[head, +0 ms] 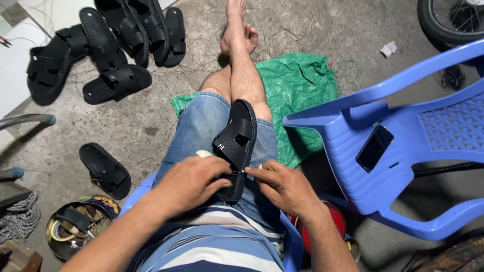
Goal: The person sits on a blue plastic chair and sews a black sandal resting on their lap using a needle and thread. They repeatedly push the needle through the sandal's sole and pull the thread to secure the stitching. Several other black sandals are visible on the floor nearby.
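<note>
Sandal (238,141) steadied across the thigh, left hand (189,182) pressing its sole, right hand (282,185) pinching a needle at its edge.

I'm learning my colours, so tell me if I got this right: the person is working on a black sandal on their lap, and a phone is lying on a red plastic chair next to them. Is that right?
Almost. The chair is blue, not red, as the head view shows. The rest holds: both the left hand and right hand are on the black sandal on the lap, and the phone lies on that chair.
</note>
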